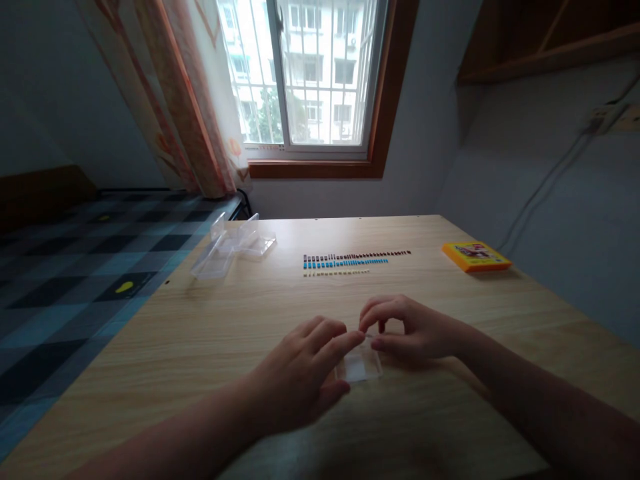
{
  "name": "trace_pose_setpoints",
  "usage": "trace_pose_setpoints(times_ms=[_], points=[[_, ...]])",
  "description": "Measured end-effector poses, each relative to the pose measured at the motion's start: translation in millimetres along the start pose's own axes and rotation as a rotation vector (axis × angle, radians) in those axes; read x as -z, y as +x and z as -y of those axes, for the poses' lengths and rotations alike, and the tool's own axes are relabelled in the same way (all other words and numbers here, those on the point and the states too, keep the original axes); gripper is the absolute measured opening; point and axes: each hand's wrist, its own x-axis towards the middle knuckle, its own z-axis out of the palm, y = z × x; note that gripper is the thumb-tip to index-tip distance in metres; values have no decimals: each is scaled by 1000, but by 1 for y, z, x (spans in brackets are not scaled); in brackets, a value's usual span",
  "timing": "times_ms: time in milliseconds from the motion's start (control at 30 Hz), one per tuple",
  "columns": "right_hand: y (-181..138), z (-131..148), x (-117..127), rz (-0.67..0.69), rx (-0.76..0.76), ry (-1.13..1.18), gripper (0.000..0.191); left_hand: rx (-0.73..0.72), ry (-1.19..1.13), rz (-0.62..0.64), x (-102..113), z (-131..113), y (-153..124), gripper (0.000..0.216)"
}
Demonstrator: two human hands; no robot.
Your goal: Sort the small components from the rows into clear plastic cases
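A small clear plastic piece (361,365) lies flat on the tabletop (200,333), near the front edge and about midway across, and both your hands are on it. Your left hand (300,373) covers its left side, fingers stretched forward and loosely together, the index fingertip reaching over the piece's far edge. Your right hand (410,330) sits just behind and to the right of the piece, fingers curled in narrow, thumb and forefinger pinched close at the piece's far edge; whether they grip something tiny there, you can't tell from this view. The two hands nearly meet fingertip to fingertip above the piece.

Further out, towards the middle of the tabletop, rows of small beads (350,260) run in straight lines, dark on the far row, blue in the middle, pale nearest you. Over by the far left corner lie clear plastic containers (230,250), open and tumbled together. Near the right edge rests a flat yellow box (475,257). Beyond the far edge, a window (305,73) and a curtain (190,100).
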Motion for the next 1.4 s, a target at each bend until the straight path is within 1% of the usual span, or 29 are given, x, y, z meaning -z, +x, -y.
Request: trace_pose_setpoints(times_ms=[100, 167, 267, 400, 467, 667, 867, 1033, 1200, 1300, 1400], points=[[-1, 3, -2, 78, 24, 1, 21, -28, -42, 34, 1, 2, 1, 53], [-1, 3, -5, 99, 33, -43, 25, -17, -78, 48, 2, 3, 2, 50], [-2, 3, -9, 108, 55, -101, 28, 33, -133, 55, 7, 4, 4, 46], [-3, 4, -11, 112, 47, -135, 27, 73, -136, 89, 10, 5, 6, 25], [-4, 5, -12, 111, 34, -166, 29, 89, -137, 108, 10, 5, 6, 20], [-5, 9, -12, 105, 16, -240, 24, 186, -200, 113, 8, 6, 6, 22], [-5, 9, -13, 102, 19, -315, 23, 209, -236, 114, 7, 7, 6, 26], [-1, 11, -18, 107, 64, -421, 24, 223, -218, 100, 6, 7, 6, 33], [2, 13, -25, 83, 60, -457, 24, 170, -211, 82, 8, 9, 7, 35], [2, 14, -27, 71, 46, -459, 25, 133, -248, 9, 12, 14, 6, 32], [3, 14, -27, 71, 40, -461, 27, 191, -236, -81, 13, 23, 5, 24]])
